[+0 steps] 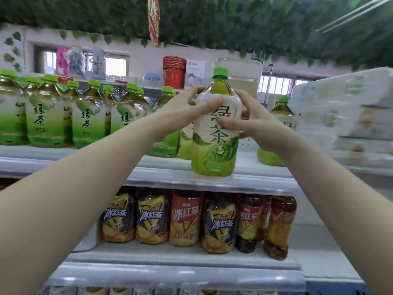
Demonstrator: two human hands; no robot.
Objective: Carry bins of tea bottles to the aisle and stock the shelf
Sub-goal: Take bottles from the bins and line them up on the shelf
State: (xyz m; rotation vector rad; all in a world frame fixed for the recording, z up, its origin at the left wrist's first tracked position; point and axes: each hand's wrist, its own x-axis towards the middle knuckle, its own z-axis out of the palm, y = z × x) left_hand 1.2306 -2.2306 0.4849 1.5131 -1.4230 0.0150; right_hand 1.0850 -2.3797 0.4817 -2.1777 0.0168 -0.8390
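Both hands, left (187, 107) and right (253, 122), are gripping a green-capped clear plastic green-tea bottle (214, 143), standing upright at the front edge (label facing out) of the white metal shelf (212, 184).

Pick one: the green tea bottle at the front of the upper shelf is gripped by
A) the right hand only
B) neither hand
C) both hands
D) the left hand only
C: the left hand and the right hand both curl round the upper label of the green tea bottle, one from each side.
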